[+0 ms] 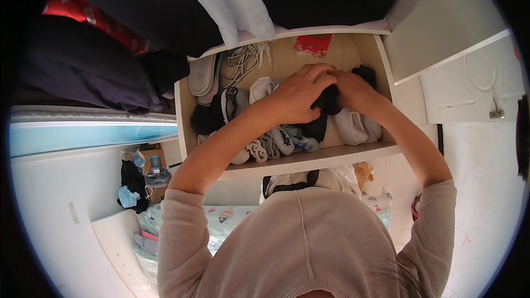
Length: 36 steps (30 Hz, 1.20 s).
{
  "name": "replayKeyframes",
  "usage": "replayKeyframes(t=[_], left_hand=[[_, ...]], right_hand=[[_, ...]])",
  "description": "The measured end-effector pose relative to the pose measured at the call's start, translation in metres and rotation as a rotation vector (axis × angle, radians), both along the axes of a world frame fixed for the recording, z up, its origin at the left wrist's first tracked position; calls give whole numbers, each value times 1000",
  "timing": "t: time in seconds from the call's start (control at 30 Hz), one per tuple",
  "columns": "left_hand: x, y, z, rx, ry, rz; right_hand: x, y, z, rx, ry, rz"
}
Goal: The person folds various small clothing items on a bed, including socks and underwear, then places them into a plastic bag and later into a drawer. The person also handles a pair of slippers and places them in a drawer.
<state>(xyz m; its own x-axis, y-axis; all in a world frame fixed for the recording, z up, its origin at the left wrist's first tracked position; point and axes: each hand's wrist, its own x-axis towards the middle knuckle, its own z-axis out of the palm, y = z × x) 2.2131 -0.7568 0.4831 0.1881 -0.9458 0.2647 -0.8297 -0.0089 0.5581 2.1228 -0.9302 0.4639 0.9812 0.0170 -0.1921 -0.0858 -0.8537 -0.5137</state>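
Both my hands meet over an open pale wooden drawer (309, 161). Between them is a bunched black sock (329, 99), partly hidden by my fingers. My left hand (301, 91) curls around its left side, and my right hand (356, 91) closes on its right side, fingertips together. Just below my right hand lies a white rolled sock bundle (356, 127). Near my left wrist are a white bundle (262, 88) and several rolled grey and white socks (270, 146). Another black bundle (207, 118) sits at the drawer's left. A dark roll (365, 74) shows behind my right hand.
In the drawer's far left are grey insoles (202, 74) and white cords (243, 60); a red packet (313, 44) lies at the back. Above, dark clothes (99, 66) and white cloth (229, 0) overhang the drawer. A pale cabinet door (447, 27) stands open at right.
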Motion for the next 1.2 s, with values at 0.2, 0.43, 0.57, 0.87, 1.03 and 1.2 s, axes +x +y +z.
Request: replayKeyframes(t=[0.2,0.43,0.57,0.87,1.03,1.2], left_hand=[[7,9,-20,265,-124,-93],[15,0,-25,328,-118,-125],[12,2,-18,338,-102,-125],[5,3,-26,313,-270,-144],[-6,-5,-22,310,-263,-70],[-19,-14,-20,346,-222,76]], right_hand=[[-22,7,47,-275,-58,229],[-35,48,42,-195,-136,492],[-41,30,46,-71,-100,560],[-21,25,61,496,229,313],[-14,-28,16,-556,-313,72],[-8,-22,0,-713,-61,61]])
